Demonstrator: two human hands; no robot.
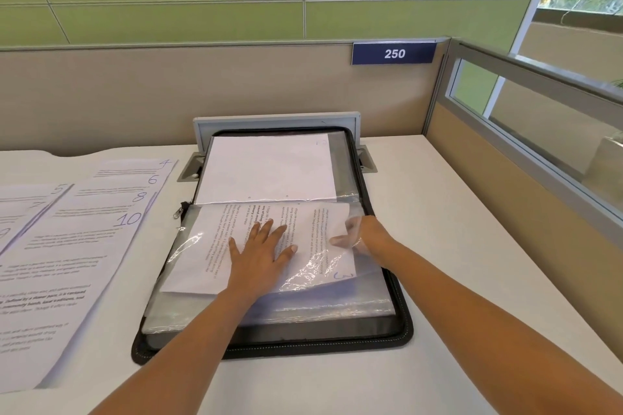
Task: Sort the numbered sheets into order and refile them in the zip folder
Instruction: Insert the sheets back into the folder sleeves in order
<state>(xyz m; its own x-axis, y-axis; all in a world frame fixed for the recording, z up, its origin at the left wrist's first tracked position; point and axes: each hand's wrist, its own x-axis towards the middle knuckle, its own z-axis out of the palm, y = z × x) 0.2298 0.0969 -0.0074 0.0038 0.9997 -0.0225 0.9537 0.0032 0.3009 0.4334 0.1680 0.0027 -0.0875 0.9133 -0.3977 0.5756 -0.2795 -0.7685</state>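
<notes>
Your left hand lies flat, fingers straight, pressing the white printed sheet marked 3 in the open black zip folder. Your right hand reaches under a clear plastic sleeve; I cannot tell its grip.

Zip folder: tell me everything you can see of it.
The zip folder is black, fabric-looking, zipper round its rim, metal pull at left. It lies open flat on the desk, clear sleeves in both halves. The left hand presses a printed sheet on its near half; the right hand touches a sleeve.
</notes>
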